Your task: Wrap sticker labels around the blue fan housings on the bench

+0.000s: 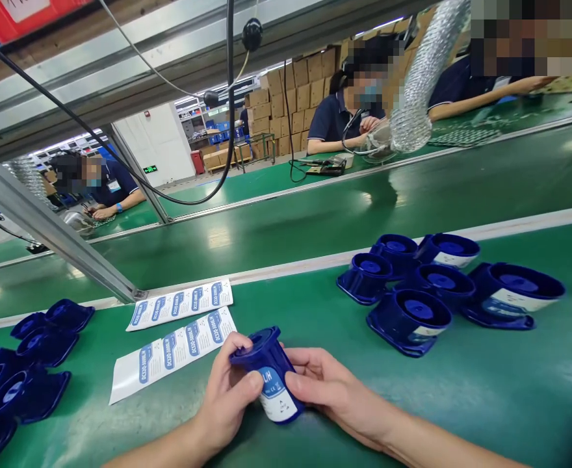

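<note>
Between my two hands a blue plastic housing point(261, 344) is held tilted above the green bench. A blue and white label point(279, 393) wraps its side. My left hand point(227, 390) grips the flanged end, thumb on the label's left part. From the other side my right hand point(325, 390) clasps the body, its thumb pressing on the label; its other fingers are partly hidden behind. Just beyond my left hand lie two label sheets, a nearer sheet point(130, 383) and a farther sheet point(181, 305), both printed with blue labels.
Several labelled blue housings point(413, 315) stand at the right. More blue housings point(27, 390) are grouped at the left. A metal post point(71, 234) rises at the left edge, and a black cable point(230, 130) hangs overhead. Co-workers point(335, 120) sit across the conveyor belt point(266, 227).
</note>
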The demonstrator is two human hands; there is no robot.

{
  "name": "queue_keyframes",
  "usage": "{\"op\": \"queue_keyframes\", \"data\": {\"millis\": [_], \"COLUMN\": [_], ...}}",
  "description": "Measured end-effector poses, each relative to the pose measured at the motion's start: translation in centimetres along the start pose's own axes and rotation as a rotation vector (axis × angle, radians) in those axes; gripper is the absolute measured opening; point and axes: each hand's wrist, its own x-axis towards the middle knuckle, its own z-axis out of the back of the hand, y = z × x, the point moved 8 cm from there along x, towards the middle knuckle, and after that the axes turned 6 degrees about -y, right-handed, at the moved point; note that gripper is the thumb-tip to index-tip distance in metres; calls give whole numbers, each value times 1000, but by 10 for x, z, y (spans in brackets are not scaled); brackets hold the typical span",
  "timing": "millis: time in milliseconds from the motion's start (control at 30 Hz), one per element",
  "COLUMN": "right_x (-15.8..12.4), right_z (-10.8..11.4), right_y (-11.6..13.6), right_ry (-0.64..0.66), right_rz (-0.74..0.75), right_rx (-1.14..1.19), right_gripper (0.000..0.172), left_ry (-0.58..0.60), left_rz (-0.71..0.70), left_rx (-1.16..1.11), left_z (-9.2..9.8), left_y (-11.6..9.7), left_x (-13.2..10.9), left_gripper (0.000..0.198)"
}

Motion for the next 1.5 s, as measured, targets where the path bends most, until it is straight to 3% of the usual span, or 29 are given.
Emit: {"op": "queue_keyframes", "data": {"millis": [133,333,533,800,1000,1133,1500], "right_x": [2,2,3,0,1,1,1], "right_z": [2,-4,3,4,6,9,9], "right_y": [-1,4,-2,4,6,2,0], "right_ry": [-65,24,-50,-39,-58,-80,-106], "right_rz": [89,94,78,50,25,-31,-12], "right_rx": [-104,-48,-113,-75,-42,13,-67], "right_gripper": [57,46,55,51,48,46,53], "left_ry": [-102,-45,-126,22,76,91,-32], "left_rz": [-29,-26,-72,125,72,71,61], "left_rx": [85,126,350,307,275,160,226], "left_z": [8,6,1,-10,-10,-4,-2], "left_y": [-5,-11,-17,-8,-11,-9,-13], "left_x": [3,3,-3,-11,-9,-6,-2], "left_gripper": [40,46,52,75,102,81,51]}}
